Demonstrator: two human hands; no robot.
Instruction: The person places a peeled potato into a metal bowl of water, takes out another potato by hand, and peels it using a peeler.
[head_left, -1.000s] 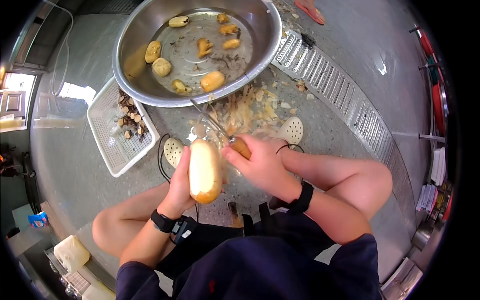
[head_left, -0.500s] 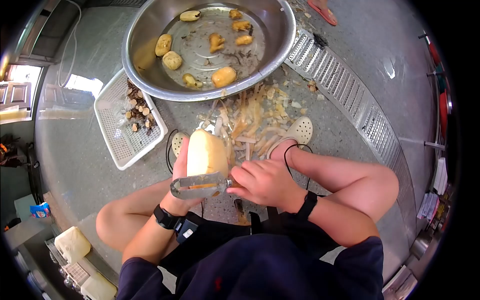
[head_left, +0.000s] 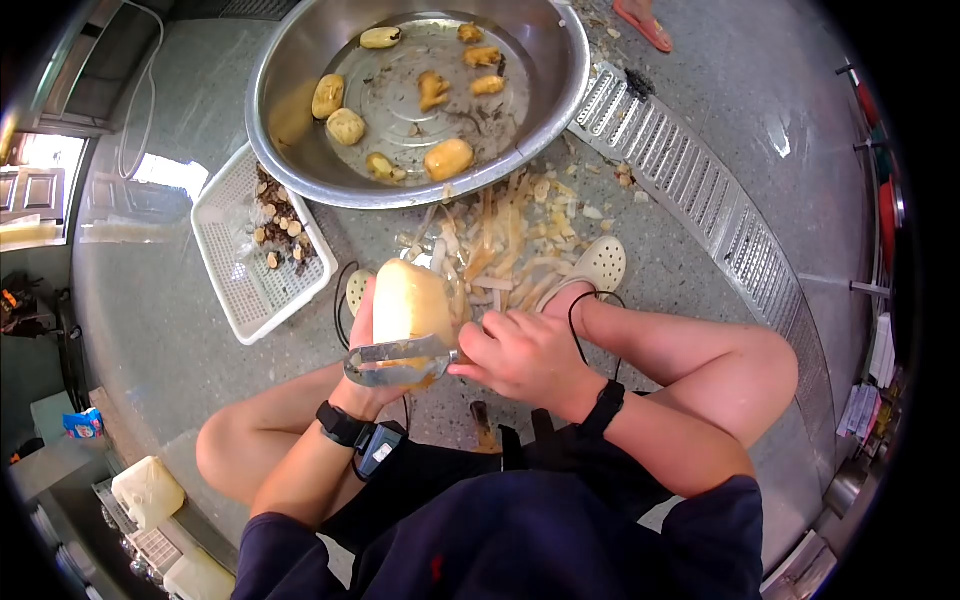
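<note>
My left hand (head_left: 362, 375) is wrapped round a pale, partly peeled lotus root (head_left: 413, 300), holding it upright between my knees. Closed on the handle of a wide metal peeler (head_left: 400, 362) is my right hand (head_left: 528, 360). The peeler's blade lies across the lower, near end of the root, and a bit of brownish peel shows at it. Much of my left palm is hidden behind the root and the peeler. Long strips of peel (head_left: 495, 245) lie scattered on the floor beyond the root.
A large steel basin (head_left: 420, 190) ahead holds several lotus root pieces and a little water. To its left stands a white plastic basket (head_left: 225, 265) with cut ends and dark scraps. A metal drain grate (head_left: 690, 170) curves along the right. Another person's foot in a sandal (head_left: 645, 25) shows at top.
The peeler has shifted and tilted slightly against the near end of the lotus root. Both hands keep their holds, and the view has moved a little.
</note>
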